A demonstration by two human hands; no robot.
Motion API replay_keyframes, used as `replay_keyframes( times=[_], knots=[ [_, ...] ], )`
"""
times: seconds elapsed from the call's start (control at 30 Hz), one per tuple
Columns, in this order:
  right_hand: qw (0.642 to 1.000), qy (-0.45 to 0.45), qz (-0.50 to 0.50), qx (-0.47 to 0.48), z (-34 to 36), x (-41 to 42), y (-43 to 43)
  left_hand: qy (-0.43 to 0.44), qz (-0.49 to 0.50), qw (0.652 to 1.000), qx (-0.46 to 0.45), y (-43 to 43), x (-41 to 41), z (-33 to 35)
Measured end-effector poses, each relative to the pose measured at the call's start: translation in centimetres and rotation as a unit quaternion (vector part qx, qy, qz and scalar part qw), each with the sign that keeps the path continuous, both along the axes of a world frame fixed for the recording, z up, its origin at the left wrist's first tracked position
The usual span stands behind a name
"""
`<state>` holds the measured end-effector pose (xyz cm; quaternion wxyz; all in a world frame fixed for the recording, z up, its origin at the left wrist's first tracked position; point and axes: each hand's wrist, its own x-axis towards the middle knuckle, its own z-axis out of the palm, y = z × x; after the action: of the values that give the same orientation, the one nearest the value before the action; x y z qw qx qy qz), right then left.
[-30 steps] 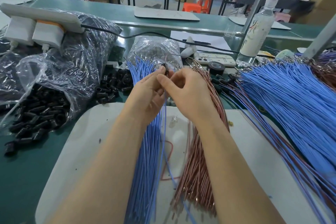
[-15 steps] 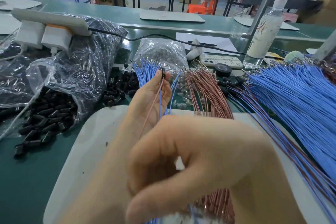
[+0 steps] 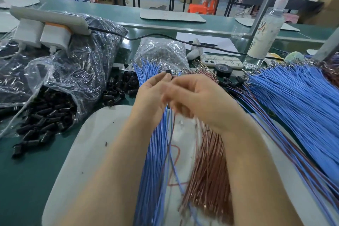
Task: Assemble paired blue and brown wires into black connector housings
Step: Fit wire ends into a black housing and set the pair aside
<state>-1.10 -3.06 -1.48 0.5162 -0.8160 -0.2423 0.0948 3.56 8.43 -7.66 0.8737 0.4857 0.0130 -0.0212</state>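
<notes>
left hand [image 3: 152, 93] raised over the far part of the white mat [image 3: 88, 143], its fingertips pinching 1 black connector housing [image 3: 168, 72]; a blue and brown wire pair [image 3: 170, 128] hangs from it toward the near edge, between the blue wire bundle [image 3: 152, 161] on the left and the brown wire bundle [image 3: 207, 167] on the right. right hand [image 3: 200, 97], motion-blurred, sits just right of the housing with fingers curled; whether it grips a wire cannot be told. the housing is judged light, rigid and small enough to slip, best held by its sides; the wires look limp, best taken close behind the terminal. against 0.5 s ago, the right hand has gone from close under the camera back to the housing
</notes>
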Motion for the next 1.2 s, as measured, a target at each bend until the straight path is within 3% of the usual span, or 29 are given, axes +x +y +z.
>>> replay_keyframes(
  times=[0.07, 0.13, 0.2, 0.47, 0.7, 0.97, 1.2],
  knots=[
    [0.978, -0.062, -0.193, -0.039, -1.8, 2.1, -0.9, -0.002, 0.030, 0.999, 0.025, -0.4, -0.1, -0.1],
    [0.964, -0.045, -0.248, -0.084, -3.0, 2.9, -1.3, -0.010, 0.044, 0.997, 0.064, -0.7, -0.1, -0.1],
    [0.971, -0.001, -0.232, -0.055, -3.8, 3.4, -1.4, -0.029, 0.043, 0.995, 0.087, -0.9, -0.2, -0.2],
    [0.970, -0.011, -0.243, -0.014, -4.3, 3.5, -1.1, -0.088, 0.050, 0.987, 0.126, -1.1, -0.2, -0.6],
    [0.972, 0.040, -0.225, 0.058, -4.6, 3.7, -1.1, -0.105, 0.061, 0.985, 0.124, -1.2, -0.2, -0.7],
    [0.977, 0.062, -0.197, 0.059, -4.8, 3.7, -1.0, -0.112, 0.098, 0.981, 0.126, -1.2, -0.2, -0.6],
    [0.986, 0.051, -0.157, 0.004, -4.7, 3.3, -0.7, -0.098, 0.110, 0.981, 0.122, -1.0, -0.4, -0.4]
  ],
)
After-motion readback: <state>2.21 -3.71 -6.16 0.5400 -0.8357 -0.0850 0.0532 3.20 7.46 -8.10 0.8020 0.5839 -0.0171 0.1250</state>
